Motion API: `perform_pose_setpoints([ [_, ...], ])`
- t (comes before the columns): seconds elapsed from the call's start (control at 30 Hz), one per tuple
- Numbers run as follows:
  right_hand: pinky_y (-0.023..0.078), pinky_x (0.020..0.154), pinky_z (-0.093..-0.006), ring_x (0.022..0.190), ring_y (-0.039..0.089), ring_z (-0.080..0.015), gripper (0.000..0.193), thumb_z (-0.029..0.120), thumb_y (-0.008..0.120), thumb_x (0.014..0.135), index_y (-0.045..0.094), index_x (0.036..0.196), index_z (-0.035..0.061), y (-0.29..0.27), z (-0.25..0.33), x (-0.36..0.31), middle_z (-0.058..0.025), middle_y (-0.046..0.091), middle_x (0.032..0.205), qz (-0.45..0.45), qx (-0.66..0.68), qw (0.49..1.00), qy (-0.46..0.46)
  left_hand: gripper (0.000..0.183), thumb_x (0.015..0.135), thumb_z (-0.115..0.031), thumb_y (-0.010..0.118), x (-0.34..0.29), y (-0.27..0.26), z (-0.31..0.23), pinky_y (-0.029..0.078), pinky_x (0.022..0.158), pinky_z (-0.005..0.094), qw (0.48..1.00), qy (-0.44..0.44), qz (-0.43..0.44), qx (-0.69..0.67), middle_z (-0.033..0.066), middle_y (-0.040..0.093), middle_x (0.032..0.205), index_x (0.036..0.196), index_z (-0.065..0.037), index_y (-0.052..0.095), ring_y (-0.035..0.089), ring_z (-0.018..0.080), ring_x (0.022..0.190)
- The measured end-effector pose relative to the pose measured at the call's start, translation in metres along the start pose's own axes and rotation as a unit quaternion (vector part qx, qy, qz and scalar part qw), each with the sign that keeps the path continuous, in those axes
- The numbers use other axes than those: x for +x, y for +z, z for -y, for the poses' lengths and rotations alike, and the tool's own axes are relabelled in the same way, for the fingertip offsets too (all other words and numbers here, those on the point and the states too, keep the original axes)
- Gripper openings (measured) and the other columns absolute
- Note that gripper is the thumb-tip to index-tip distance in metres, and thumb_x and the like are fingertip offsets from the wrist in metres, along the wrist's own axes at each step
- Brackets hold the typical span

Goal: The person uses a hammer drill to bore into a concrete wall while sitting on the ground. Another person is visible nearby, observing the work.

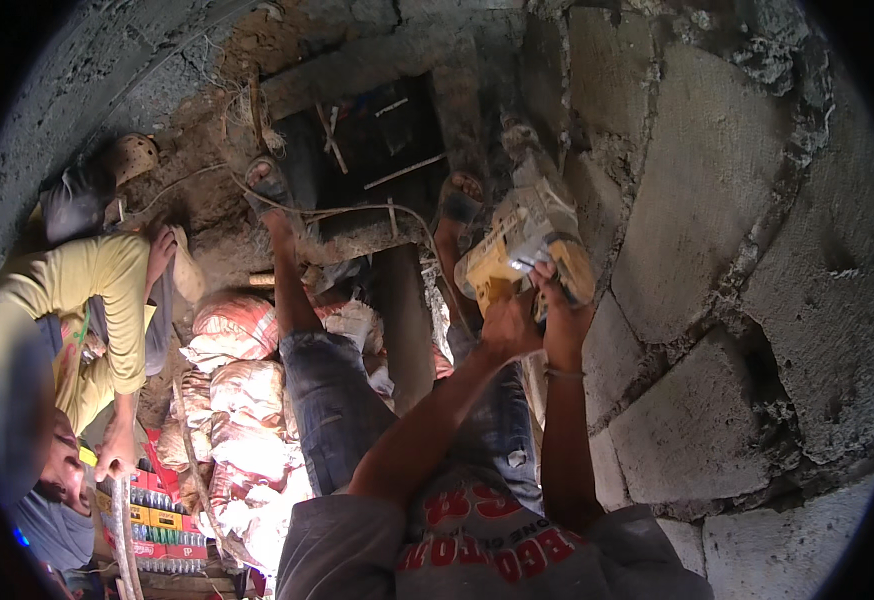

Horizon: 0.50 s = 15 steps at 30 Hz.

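Rough grey wall (77, 125) curves along the left edge of a cramped, dusty space. Co-worker (122, 290) in yellow next to it, one hand on a wooden pole (122, 520); bottle crates (167, 520) and stuffed sacks (247, 390) lie just right. Then the wearer's left foot (265, 178), a dark recess (397, 130), and the right foot (464, 188) (toes bare in both sandals). Thin cord (337, 211) runs between the feet; judged risk: a snag could trip the wearer or jerk the work.

Left hand (512, 325): fisted round the rear of a yellow-and-grey power tool (502, 250). Tool sits between right foot and block wall (707, 180). Right hand (562, 310): curled on its back end, finger wrap partly hidden. If the nose skids off block, it could swing toward the toes; loosened chips could strike ungloved skin.
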State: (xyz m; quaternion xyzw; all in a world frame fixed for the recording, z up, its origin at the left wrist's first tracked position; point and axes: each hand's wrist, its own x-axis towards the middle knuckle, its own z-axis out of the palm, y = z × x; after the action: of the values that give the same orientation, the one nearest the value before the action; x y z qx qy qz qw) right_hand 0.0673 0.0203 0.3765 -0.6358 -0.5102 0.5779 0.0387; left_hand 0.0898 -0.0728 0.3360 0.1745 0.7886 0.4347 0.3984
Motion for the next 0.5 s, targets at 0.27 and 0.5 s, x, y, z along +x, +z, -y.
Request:
perform_pose_setpoints([
  [0.27,0.055,0.08,-0.0311,0.09,0.067,-0.0195,0.03,-0.003,0.07,0.081,0.059,0.11,-0.0073,0.017,0.014,0.071,-0.0098,0.064,0.102,0.037,-0.043,0.998,0.039,0.066,0.068,-0.032,0.072,0.085,-0.034,-0.018,0.049,0.086,0.0464,0.962,-0.193,0.124,-0.145,0.0267,0.064,0.103,0.123,0.0,0.053,0.061,0.0421,0.099],
  [0.5,0.055,0.076,-0.0314,0.081,0.068,-0.0215,0.03,0.006,0.072,0.081,0.063,0.104,-0.0092,0.032,0.078,0.112,-0.0156,0.068,0.097,0.027,-0.128,0.986,0.102,0.058,0.069,-0.033,0.073,0.13,-0.058,-0.063,0.051,0.085,0.0451,0.955,-0.223,0.109,-0.16,0.0262,0.066,0.097,0.109,0.006,0.057,0.064,0.0399,0.096],
])
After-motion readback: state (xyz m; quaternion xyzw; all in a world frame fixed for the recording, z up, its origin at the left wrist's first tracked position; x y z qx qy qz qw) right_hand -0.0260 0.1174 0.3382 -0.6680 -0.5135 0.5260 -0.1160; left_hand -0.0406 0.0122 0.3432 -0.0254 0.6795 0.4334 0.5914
